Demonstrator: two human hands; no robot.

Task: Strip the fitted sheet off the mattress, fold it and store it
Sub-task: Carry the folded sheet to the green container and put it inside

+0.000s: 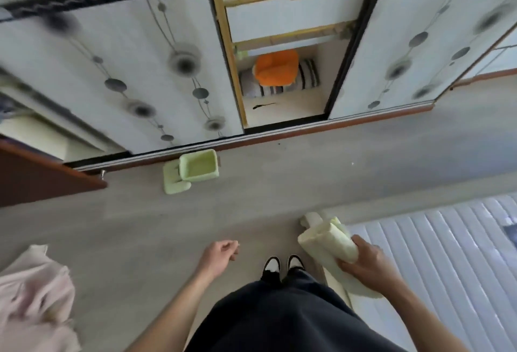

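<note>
Head view: right hand (369, 263) at 4 o'clock gripping folded sheet (327, 242); left hand (221, 252) at 6 o'clock, loosely curled, empty; bare mattress (447, 253) at right.

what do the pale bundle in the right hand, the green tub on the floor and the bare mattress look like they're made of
Folded sheet, gripped by the right hand: soft matte pale yellow-green cloth, going by its rounded folds and limp edges.
Green tub: likely moulded plastic, with thin rigid walls and a smooth, slightly glossy rim.
Mattress: white quilted fabric cover with a faint sheen, stitched in parallel padded channels; the filling is hidden.
</note>
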